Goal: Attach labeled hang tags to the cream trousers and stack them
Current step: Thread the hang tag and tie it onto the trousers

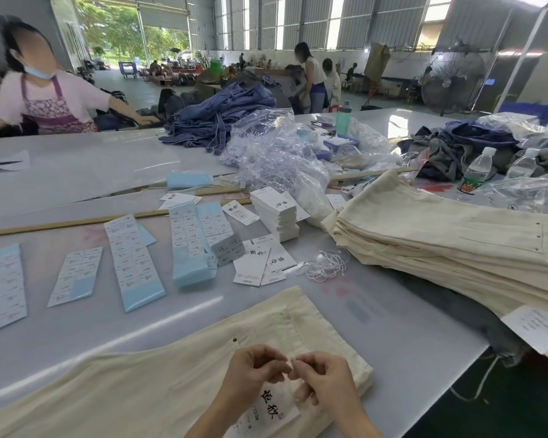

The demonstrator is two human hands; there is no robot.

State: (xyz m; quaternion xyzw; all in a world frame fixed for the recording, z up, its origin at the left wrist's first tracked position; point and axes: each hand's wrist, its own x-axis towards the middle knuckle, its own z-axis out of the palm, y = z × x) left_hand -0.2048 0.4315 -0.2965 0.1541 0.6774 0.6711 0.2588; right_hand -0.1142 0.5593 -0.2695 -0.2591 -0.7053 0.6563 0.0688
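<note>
Cream cotton trousers (159, 387) are lying flat on the table (408, 327), white hang tag (266, 409) on top; both hands' fingers (279, 361) are pinching its string together, probably fastening it.

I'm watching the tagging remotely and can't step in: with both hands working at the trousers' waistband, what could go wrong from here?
The left hand and right hand pinch something tiny above the hang tag; it could slip before fastening. The cream trousers lie near the table edge and might slide off. The finished stack overhangs on the right and may topple when more are added.
</note>
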